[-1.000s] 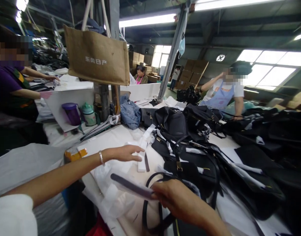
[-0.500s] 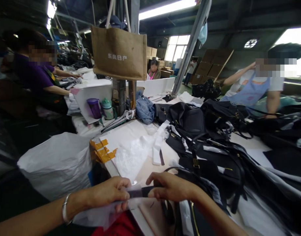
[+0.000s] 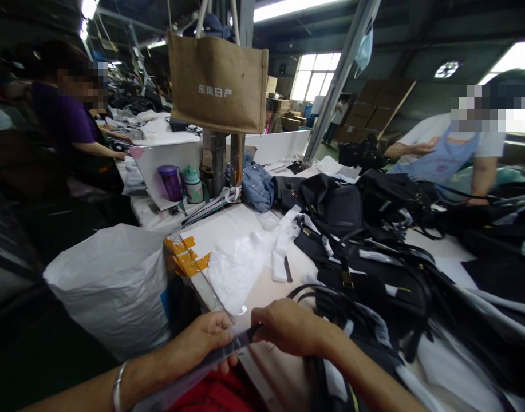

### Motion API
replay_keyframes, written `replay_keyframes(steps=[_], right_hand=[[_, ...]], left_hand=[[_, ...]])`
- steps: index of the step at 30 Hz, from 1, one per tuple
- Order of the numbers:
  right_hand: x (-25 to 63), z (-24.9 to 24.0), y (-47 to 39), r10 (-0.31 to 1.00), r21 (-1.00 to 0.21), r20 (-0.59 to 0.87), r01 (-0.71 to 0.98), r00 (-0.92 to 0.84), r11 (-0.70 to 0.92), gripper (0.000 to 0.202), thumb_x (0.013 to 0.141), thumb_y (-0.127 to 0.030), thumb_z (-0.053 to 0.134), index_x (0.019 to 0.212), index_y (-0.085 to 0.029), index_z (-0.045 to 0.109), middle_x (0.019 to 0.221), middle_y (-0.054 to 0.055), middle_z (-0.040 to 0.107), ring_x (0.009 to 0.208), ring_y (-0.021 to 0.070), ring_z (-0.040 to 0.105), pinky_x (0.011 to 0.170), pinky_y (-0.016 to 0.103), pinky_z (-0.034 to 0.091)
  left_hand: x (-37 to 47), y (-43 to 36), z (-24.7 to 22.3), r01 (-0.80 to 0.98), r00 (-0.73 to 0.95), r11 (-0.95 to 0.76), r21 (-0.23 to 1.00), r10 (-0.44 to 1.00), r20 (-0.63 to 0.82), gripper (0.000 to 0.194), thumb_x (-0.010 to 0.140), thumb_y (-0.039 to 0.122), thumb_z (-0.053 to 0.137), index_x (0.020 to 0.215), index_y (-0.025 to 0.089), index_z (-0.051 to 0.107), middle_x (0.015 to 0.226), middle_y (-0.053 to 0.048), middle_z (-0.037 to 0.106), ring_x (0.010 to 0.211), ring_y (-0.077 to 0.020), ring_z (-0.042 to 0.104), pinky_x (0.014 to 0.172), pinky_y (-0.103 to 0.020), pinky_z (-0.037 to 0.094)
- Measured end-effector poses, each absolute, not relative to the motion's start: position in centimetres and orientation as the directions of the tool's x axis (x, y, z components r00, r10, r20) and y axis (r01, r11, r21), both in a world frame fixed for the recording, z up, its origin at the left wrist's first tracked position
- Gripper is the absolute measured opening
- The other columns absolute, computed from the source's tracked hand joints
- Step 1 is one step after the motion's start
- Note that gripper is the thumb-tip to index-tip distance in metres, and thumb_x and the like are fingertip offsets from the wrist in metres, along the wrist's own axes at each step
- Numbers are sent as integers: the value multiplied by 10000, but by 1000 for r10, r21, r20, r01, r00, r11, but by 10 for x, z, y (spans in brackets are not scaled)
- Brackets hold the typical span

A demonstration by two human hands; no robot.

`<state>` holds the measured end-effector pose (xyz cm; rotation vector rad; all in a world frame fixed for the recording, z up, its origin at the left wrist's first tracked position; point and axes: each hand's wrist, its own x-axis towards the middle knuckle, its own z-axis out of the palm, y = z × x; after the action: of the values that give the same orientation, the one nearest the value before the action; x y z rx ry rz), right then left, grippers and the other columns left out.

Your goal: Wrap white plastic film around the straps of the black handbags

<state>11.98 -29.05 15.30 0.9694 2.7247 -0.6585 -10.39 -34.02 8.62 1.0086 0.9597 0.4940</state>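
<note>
Near the bottom centre, a dark strap (image 3: 241,341) partly covered by clear plastic film stretches between my hands. My left hand (image 3: 210,339), with a silver bangle on its wrist, pinches the strap and film. The film trails down from it over red cloth (image 3: 214,392). My right hand (image 3: 283,327) is closed on the strap's dark upper end, its fingertips curled under. Just right of it lie black bags (image 3: 374,286) with straps, partly wrapped in white material. Beyond my hands, thin white wrapping sheets (image 3: 239,266) rest on the table (image 3: 303,257).
A large white sack (image 3: 111,274) stands at the left, beside a box corner with orange tape (image 3: 187,256). Behind are a purple cup (image 3: 170,183), a green-lidded bottle (image 3: 193,186) and a hanging brown bag (image 3: 218,86). People stand at left and right.
The strap has tilted, its right end now higher, and more of it lies under the film. My right hand has closed its fingers. The person at right has lowered a raised hand.
</note>
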Motion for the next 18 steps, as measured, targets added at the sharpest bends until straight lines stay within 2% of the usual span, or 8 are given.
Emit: replay_keyframes(steps=[6, 8, 10, 11, 14, 16, 18], right_hand=[[91, 126, -296, 553, -374, -243, 603, -797, 705, 517, 805, -341, 615, 1246, -119, 462, 873, 134, 707, 781, 281, 673, 547, 274, 348], [88, 121, -292, 537, -450, -244, 585, -807, 675, 658, 781, -377, 637, 1335, -129, 383, 875, 113, 705, 803, 274, 669, 563, 268, 368], [91, 119, -284, 505, -549, -306, 583, -807, 599, 746, 753, -422, 660, 1384, -175, 346, 849, 63, 704, 797, 246, 663, 570, 252, 383], [95, 120, -279, 474, -584, -369, 596, -800, 551, 718, 750, -409, 661, 1373, -193, 377, 821, 38, 700, 764, 222, 659, 564, 240, 389], [109, 123, -263, 365, -625, -533, 646, -763, 438, 460, 786, -271, 607, 1239, -216, 542, 766, -11, 691, 655, 143, 635, 544, 201, 398], [117, 127, -254, 394, -578, -521, 653, -757, 490, 335, 807, -270, 593, 1138, -218, 613, 793, -1, 700, 671, 141, 637, 551, 202, 397], [118, 132, -249, 468, -468, -428, 632, -773, 618, 266, 829, -332, 597, 1064, -220, 650, 833, 28, 711, 741, 178, 651, 571, 229, 390]], left_hand=[[-99, -336, 74, 30, 495, 471, 881, 759, -423, 312, 817, 450, 605, 824, 192, 429, 744, -73, 716, 566, -170, 658, 512, -229, 426], [-107, -334, 71, 92, 503, 406, 909, 769, -394, 298, 851, 464, 562, 823, 192, 445, 720, -49, 704, 528, -144, 624, 493, -217, 405], [-121, -331, 72, 210, 490, 293, 933, 794, -360, 288, 884, 467, 520, 819, 189, 479, 701, -16, 681, 523, -123, 591, 503, -212, 404], [-129, -330, 73, 274, 479, 235, 933, 808, -344, 289, 897, 466, 501, 813, 190, 494, 700, -2, 667, 540, -120, 585, 521, -213, 414], [-153, -327, 75, 427, 438, 124, 896, 838, -325, 305, 914, 479, 457, 802, 201, 510, 706, 20, 637, 587, -131, 584, 569, -225, 434], [-162, -326, 75, 472, 396, 128, 872, 853, -340, 312, 915, 490, 442, 802, 206, 508, 716, 23, 631, 604, -139, 589, 588, -231, 436], [-164, -327, 75, 472, 347, 152, 868, 874, -341, 311, 909, 491, 451, 795, 206, 503, 737, 18, 629, 647, -151, 603, 613, -235, 437]])
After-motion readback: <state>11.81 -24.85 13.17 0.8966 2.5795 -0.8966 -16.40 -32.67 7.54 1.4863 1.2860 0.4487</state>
